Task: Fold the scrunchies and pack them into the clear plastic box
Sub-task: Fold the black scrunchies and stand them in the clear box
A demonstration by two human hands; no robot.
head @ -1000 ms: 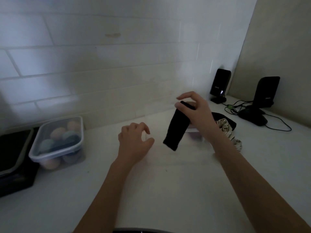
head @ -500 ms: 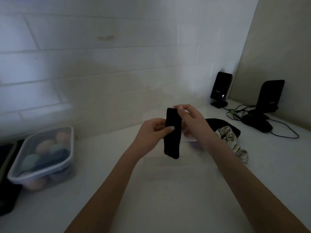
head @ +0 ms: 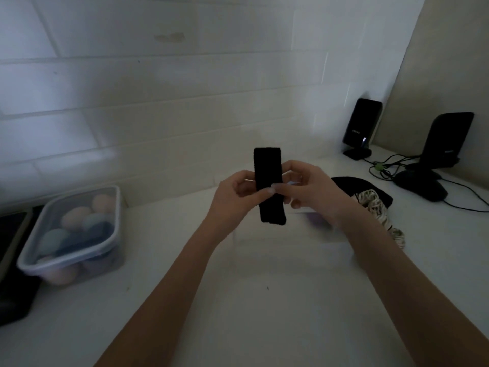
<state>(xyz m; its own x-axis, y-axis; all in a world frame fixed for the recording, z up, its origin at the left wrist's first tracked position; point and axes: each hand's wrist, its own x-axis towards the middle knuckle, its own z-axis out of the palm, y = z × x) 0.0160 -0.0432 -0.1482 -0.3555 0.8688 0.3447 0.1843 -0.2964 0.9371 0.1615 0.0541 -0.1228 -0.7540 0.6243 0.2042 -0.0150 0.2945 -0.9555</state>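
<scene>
A flat black band-like scrunchie [head: 267,170] stands upright in mid-air above the white counter, pinched at its middle by both hands. My left hand [head: 232,197] grips it from the left and my right hand [head: 309,190] from the right. A clear plastic box [head: 296,242] lies on the counter under my hands, faint and partly hidden by my right wrist. To the right lie a black scrunchie [head: 352,185] and a white patterned scrunchie [head: 375,207].
A lidded clear container [head: 71,234] with pastel round items sits at the left, beside a black object [head: 13,260] at the edge. Two black speakers [head: 361,128] [head: 447,140], a mouse [head: 420,186] and cables occupy the back right corner. Tiled wall behind.
My left hand came over and took hold of the black scrunchie beside my right hand. The scrunchie went from hanging slanted to upright, now held at its middle.
</scene>
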